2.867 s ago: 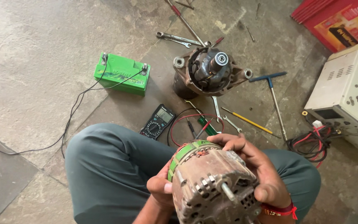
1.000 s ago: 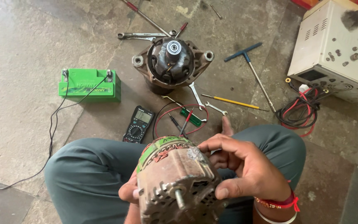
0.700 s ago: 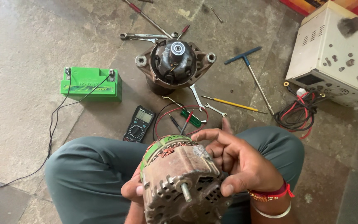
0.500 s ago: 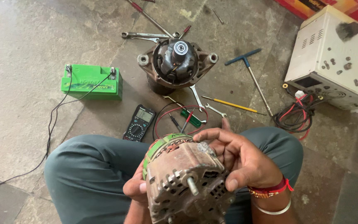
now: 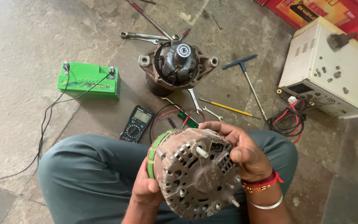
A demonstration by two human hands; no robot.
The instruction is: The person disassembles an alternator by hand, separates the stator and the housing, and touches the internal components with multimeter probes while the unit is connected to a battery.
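I hold a dirty grey alternator (image 5: pixel 193 174) with a green band round its rim over my lap, its back cover and studs facing me. My left hand (image 5: pixel 145 188) grips it from below on the left. My right hand (image 5: pixel 243 152) wraps over its top right side; red thread and a bangle sit on that wrist. On the stone floor beyond my knees stands a second, opened alternator housing (image 5: pixel 177 66).
A green battery (image 5: pixel 88 81) with black wires lies left. A black multimeter (image 5: pixel 136 123) with red and black leads sits by my knee. Spanners, a T-handle wrench (image 5: pixel 247 81) and a yellow screwdriver (image 5: pixel 224 107) lie around. A cream metal box (image 5: pixel 328 68) stands right.
I have turned and tilted the alternator in both hands so its back cover faces up more. My view shifted slightly; both hands kept their hold.
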